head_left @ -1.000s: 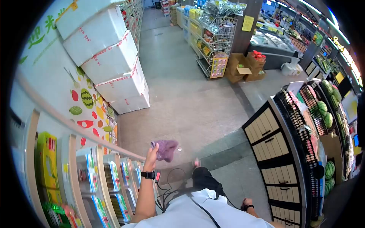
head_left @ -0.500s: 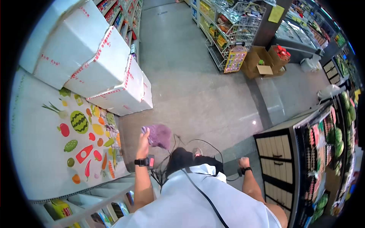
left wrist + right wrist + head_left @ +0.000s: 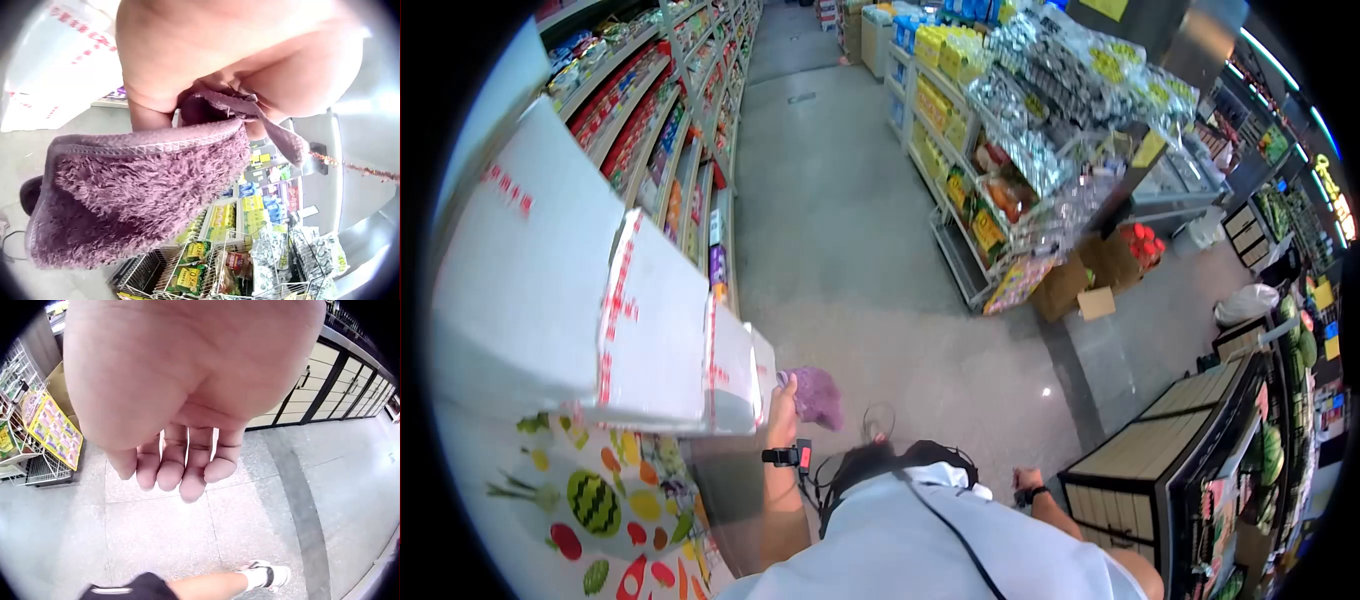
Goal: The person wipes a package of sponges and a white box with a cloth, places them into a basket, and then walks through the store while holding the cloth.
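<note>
My left hand (image 3: 782,415) grips a fluffy purple cleaning cloth (image 3: 818,398) by one edge, out in front of my body in the head view. Close up in the left wrist view, the cloth (image 3: 150,181) hangs from my bent fingers, its stitched border and a hanging loop showing. Down at my side, the right hand (image 3: 1027,480) holds nothing. Its fingers (image 3: 170,475) hang loosely curled above the floor in the right wrist view.
Stacked white foam boxes (image 3: 655,330) stand close on the left, before shelves of packaged goods (image 3: 635,120). A wire rack of snacks (image 3: 1000,190) and cardboard boxes (image 3: 1062,290) are ahead on the right. A wood-fronted produce counter (image 3: 1120,500) stands at my right.
My view has shifted forward along the floor, with the white boxes and the snack rack now nearer. The left hand keeps hold of the cloth; the right hand still hangs at my side.
</note>
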`<action>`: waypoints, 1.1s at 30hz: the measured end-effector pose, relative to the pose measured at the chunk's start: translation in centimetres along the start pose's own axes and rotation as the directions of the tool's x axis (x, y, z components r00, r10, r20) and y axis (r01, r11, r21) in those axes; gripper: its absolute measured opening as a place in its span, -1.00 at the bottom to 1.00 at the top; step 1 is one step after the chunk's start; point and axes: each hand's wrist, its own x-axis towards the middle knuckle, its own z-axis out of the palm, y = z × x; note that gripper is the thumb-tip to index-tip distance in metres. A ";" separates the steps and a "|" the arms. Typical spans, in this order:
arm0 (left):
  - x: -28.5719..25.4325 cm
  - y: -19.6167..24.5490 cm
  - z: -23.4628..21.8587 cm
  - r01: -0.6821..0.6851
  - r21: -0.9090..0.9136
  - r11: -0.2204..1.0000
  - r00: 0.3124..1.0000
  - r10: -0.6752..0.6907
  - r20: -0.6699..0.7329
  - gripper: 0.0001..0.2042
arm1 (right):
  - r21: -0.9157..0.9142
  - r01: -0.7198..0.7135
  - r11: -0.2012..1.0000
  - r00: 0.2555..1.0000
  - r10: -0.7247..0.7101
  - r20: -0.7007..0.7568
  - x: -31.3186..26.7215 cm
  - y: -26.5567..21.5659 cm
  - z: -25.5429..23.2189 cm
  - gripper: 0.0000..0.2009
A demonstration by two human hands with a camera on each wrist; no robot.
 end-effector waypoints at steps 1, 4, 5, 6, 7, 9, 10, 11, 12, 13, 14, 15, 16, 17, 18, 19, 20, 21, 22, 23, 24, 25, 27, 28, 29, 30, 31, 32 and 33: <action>2.6 2.9 1.9 0.006 0.020 1.000 0.998 -0.007 0.063 -0.64 | -0.062 0.024 0.998 0.997 -0.019 0.078 2.4 0.0 0.1 -0.75; 13.4 6.4 3.4 -0.057 0.116 0.992 0.989 0.040 0.141 -0.58 | 0.122 -0.074 0.990 0.996 0.080 -0.049 1.8 -8.1 3.3 -0.78; 16.3 7.8 4.1 -0.062 0.179 0.982 0.990 0.038 0.134 -0.56 | 0.201 -0.081 0.976 0.992 0.099 -0.081 3.0 -9.9 4.9 -0.78; 19.1 8.8 5.1 -0.059 0.126 0.990 0.993 0.046 0.105 -0.56 | 0.196 -0.087 0.977 0.994 0.099 -0.052 4.1 -11.9 6.6 -0.77; 21.7 10.2 5.7 -0.068 0.133 0.989 0.993 0.055 0.102 -0.56 | 0.188 -0.094 0.978 0.995 0.101 -0.026 5.5 -13.8 8.3 -0.75; 27.1 12.4 7.1 -0.015 0.129 0.992 0.990 -0.004 0.140 -0.57 | 0.150 -0.130 0.980 0.991 0.122 0.062 8.5 -18.0 11.9 -0.75; 30.7 12.4 6.9 -0.015 0.125 0.992 0.989 -0.003 0.145 -0.61 | 0.104 -0.164 0.981 0.979 0.150 0.137 10.1 -20.3 13.3 -0.74; 33.6 12.5 7.1 -0.022 0.122 0.992 0.990 0.005 0.144 -0.61 | 0.104 -0.157 0.982 0.980 0.142 0.140 11.9 -22.8 14.6 -0.74; 36.3 13.3 7.6 -0.006 0.146 0.989 0.991 -0.014 0.133 -0.63 | 0.096 -0.179 0.979 0.975 0.164 0.152 13.9 -25.2 15.9 -0.74; 39.1 14.3 8.2 0.013 0.171 0.985 0.992 -0.033 0.118 -0.65 | 0.085 -0.203 0.975 0.968 0.187 0.166 16.0 -27.8 17.3 -0.74; 41.5 15.1 8.9 0.043 0.139 0.989 0.994 -0.056 0.096 -0.66 | 0.100 -0.190 0.977 0.973 0.174 0.149 17.9 -30.5 18.6 -0.73; 44.1 15.6 9.2 0.035 0.134 0.990 0.995 -0.047 0.089 -0.66 | 0.094 -0.182 0.979 0.974 0.166 0.155 20.5 -32.5 19.4 -0.73; 47.3 16.3 9.2 0.031 0.126 0.992 0.998 -0.039 0.056 -0.66 | 0.168 -0.228 0.959 0.964 0.199 0.174 23.6 -35.4 20.7 -0.72; 49.8 17.5 9.0 0.038 0.123 0.992 0.999 -0.040 0.016 -0.66 | 0.235 -0.288 0.928 0.949 0.244 0.200 26.4 -37.5 22.1 -0.70; 51.6 19.4 9.5 0.021 0.088 0.996 1.000 -0.023 0.016 -0.66 | 0.178 -0.298 0.938 0.938 0.254 0.234 29.5 -40.3 23.5 -0.67; 53.8 21.3 9.5 0.014 0.089 0.996 1.000 -0.014 0.002 -0.66 | 0.168 -0.296 0.940 0.936 0.251 0.247 32.4 -43.1 25.3 -0.67; 56.2 23.0 9.5 -0.003 0.064 0.998 0.999 0.006 -0.046 -0.67 | -0.026 -0.140 0.990 0.972 0.142 0.189 34.6 -47.7 26.8 -0.67; 58.4 24.1 9.5 -0.015 0.032 0.999 0.995 0.018 -0.094 -0.67 | -0.230 0.014 0.973 0.989 0.020 0.146 36.4 -52.6 27.4 -0.67; 60.2 26.3 9.7 -0.069 0.038 0.997 0.997 0.070 -0.039 -0.68 | -0.497 0.394 0.773 0.913 -0.267 0.307 37.7 -58.4 27.9 -0.68; 61.6 28.5 11.0 -0.064 0.022 0.998 0.997 0.065 -0.043 -0.68 | -0.622 0.683 0.382 0.727 -0.437 0.530 36.8 -65.5 28.9 -0.69; 63.0 30.9 12.4 -0.076 -0.008 0.997 0.994 0.075 -0.076 -0.68 | -0.463 0.549 0.696 0.835 -0.428 0.346 39.1 -69.4 31.1 -0.71; 65.3 32.5 13.4 -0.090 -0.035 0.995 0.990 0.085 -0.109 -0.68 | -0.201 0.374 0.905 0.923 -0.342 0.175 41.0 -73.5 33.4 -0.73; 71.4 33.2 13.2 -0.104 -0.030 0.994 0.984 0.098 -0.148 -0.68 | 0.102 0.450 0.887 0.861 -0.461 0.214 43.0 -81.9 36.9 -0.76; 75.2 32.7 12.0 -0.071 -0.020 0.997 0.989 0.068 -0.129 -0.68 | 0.114 0.458 0.882 0.862 -0.472 0.184 41.6 -86.8 38.5 -0.78; 78.5 32.7 11.2 -0.040 -0.009 0.999 0.994 0.039 -0.103 -0.68 | 0.137 0.468 0.873 0.856 -0.486 0.177 42.4 -89.7 40.1 -0.77; 81.6 33.8 11.5 -0.035 0.023 0.999 0.996 0.037 -0.082 -0.68 | 0.083 0.464 0.882 0.866 -0.471 0.167 43.5 -92.7 41.6 -0.77; 85.3 34.6 11.6 -0.041 0.027 0.999 0.997 0.043 -0.064 -0.68 | 0.025 0.448 0.894 0.881 -0.446 0.155 43.7 -94.5 42.8 -0.76; 88.9 35.1 11.7 -0.046 0.011 0.999 0.993 0.047 -0.110 -0.69 | 0.126 0.382 0.916 0.898 -0.400 0.183 47.4 -93.9 44.1 -0.76; 91.6 36.6 12.6 -0.045 -0.007 0.999 0.987 0.043 -0.157 -0.69 | -0.044 0.387 0.921 0.903 -0.369 0.219 49.8 -92.6 44.9 -0.77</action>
